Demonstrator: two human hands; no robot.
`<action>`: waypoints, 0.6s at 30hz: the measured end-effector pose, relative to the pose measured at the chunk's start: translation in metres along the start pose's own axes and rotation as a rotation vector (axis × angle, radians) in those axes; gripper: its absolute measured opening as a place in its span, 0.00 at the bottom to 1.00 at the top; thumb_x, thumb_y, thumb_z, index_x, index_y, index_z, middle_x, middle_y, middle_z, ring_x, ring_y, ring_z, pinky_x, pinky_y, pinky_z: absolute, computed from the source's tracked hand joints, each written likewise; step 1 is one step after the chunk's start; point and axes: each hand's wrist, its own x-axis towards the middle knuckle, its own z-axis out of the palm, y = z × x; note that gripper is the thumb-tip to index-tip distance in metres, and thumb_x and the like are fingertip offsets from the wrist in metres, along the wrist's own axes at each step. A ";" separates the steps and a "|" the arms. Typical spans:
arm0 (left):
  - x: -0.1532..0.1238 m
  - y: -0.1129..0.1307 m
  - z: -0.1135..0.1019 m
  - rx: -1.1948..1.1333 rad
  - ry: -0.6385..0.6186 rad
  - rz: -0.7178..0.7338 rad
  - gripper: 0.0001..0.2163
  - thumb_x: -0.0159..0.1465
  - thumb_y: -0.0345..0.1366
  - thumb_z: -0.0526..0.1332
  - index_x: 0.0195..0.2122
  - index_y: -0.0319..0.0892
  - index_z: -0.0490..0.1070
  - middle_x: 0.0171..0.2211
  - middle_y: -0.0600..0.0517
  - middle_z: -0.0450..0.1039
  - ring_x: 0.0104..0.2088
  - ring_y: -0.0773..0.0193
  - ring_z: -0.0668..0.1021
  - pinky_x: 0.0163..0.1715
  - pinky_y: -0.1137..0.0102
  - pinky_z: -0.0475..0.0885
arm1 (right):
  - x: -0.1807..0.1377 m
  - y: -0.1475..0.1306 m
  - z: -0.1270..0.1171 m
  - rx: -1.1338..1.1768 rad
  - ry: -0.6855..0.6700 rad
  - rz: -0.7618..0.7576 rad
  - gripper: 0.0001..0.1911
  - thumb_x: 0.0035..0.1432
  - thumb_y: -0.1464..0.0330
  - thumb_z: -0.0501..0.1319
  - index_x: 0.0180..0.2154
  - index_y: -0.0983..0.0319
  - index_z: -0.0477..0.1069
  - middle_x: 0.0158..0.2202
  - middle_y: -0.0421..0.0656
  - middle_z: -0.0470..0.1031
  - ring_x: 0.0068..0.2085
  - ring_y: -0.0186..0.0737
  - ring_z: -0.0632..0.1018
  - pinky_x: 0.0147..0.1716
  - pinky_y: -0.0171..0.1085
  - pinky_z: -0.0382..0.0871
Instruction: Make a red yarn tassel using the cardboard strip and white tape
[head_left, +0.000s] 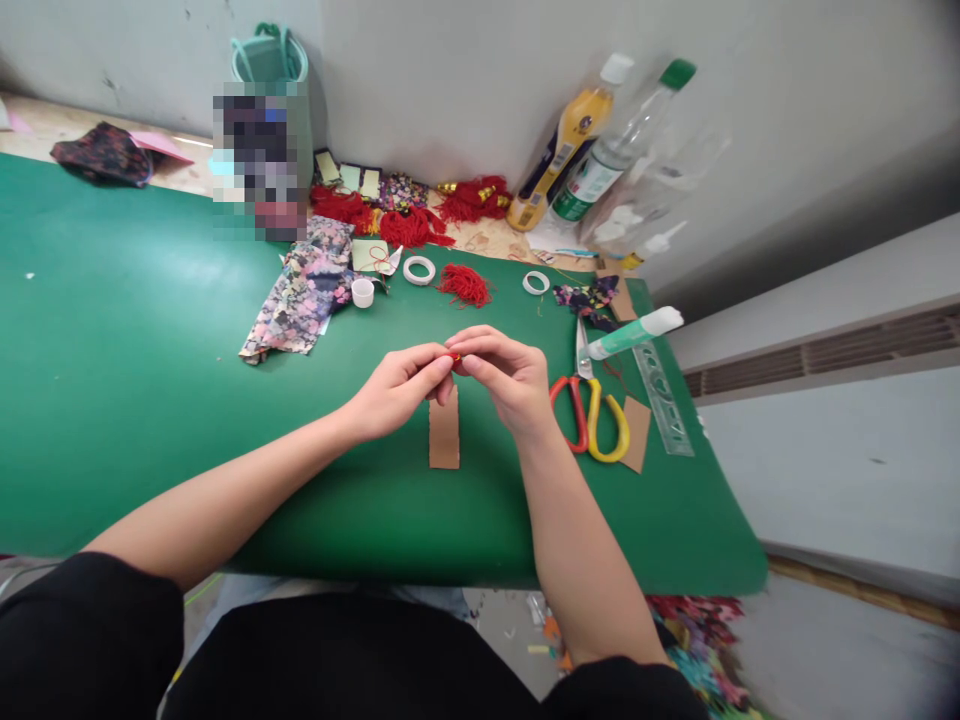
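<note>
Green tabletop underlies left grip and right grip, both pinching a red piece.

Mostly singles, few pairs

One left hand and one right hand; one small red piece; two white rolls; two tall bottles; at least three cardboard pieces; one pair of scissors; one ruler; one green-and-white tube; one small white cup

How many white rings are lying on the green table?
2. One white ring lies between the white cup and the red thread bundle; the other white ring lies between that bundle and the dark floral scrap. Others could be hidden from this view.
</note>
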 end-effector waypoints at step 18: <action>0.002 -0.004 0.000 -0.124 0.037 -0.054 0.20 0.61 0.53 0.59 0.29 0.39 0.68 0.19 0.56 0.66 0.21 0.71 0.65 0.23 0.72 0.60 | -0.004 -0.005 0.005 -0.315 0.043 -0.118 0.03 0.57 0.67 0.65 0.33 0.58 0.72 0.38 0.42 0.79 0.41 0.40 0.79 0.45 0.42 0.74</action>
